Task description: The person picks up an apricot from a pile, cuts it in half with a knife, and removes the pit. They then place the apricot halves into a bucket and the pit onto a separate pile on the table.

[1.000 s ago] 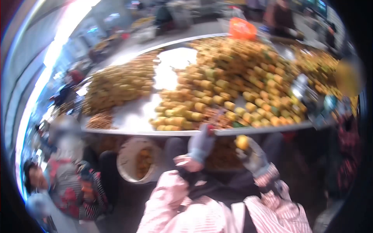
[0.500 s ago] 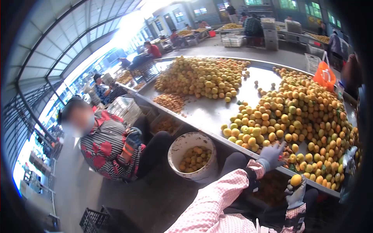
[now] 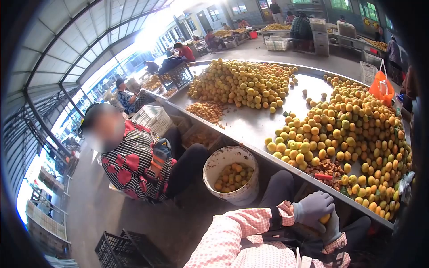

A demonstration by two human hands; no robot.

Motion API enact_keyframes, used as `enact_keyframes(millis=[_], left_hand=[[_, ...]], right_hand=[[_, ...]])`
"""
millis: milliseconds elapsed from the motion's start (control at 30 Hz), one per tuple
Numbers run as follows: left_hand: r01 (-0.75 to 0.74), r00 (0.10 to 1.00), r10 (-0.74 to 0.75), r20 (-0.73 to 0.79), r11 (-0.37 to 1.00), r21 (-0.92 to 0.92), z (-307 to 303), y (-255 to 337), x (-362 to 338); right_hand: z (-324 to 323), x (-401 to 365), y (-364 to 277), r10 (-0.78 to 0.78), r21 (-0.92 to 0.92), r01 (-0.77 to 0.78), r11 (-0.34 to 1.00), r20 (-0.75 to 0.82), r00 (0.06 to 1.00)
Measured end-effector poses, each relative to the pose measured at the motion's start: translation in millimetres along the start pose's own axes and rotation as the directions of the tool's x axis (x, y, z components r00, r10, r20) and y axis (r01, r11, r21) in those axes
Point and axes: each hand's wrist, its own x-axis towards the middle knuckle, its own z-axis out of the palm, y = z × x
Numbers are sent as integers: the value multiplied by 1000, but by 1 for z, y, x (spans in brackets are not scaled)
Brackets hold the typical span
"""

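Note:
My two grey-gloved hands are together over my lap, just in front of the metal table's edge. Between them a yellow-orange apricot (image 3: 325,219) shows in part. My left hand (image 3: 314,208) curls over it from above, fingers closed. From below and to the right, my right hand (image 3: 332,228) is wrapped round the same fruit, its fingers partly hidden. Beyond the edge, a red-handled tool (image 3: 323,177) lies on a small heap of brown pieces (image 3: 330,167). A large pile of apricots (image 3: 353,129) spreads around that heap.
A white bucket (image 3: 231,178) part full of apricots stands left of my knees. Beside it sits a person in a striped, flowered top (image 3: 134,165). The metal table (image 3: 257,127) carries another fruit pile. Black crates (image 3: 120,250) are on the floor. An orange bag (image 3: 382,87) is at the far right.
My left hand has drawn back from the brown heap on the table to the apricot in my right hand. My right hand has moved slightly left and down. The red-handled tool now shows clearly.

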Motion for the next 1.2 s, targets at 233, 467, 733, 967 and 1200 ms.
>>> enact_keyframes(millis=[233,467,733,967,1200], left_hand=[[-67,996,75,-56,989,130,-24,2,5],[-194,976,209,-54,960,202,-28,-1,20],[-198,958,236,-164,956,218,-16,4,29],[-48,959,56,-277,998,34,-7,15,32],[-86,984,101,-150,991,103,-32,29,43]], right_hand=[[35,-19,-17,-435,-714,517,472,321,841],[56,-30,-38,-514,-809,448,380,218,830],[69,-31,-30,-571,-592,380,710,-169,803],[63,-18,-21,-530,103,591,800,-341,777],[63,-41,-58,-599,-588,626,512,279,751]])
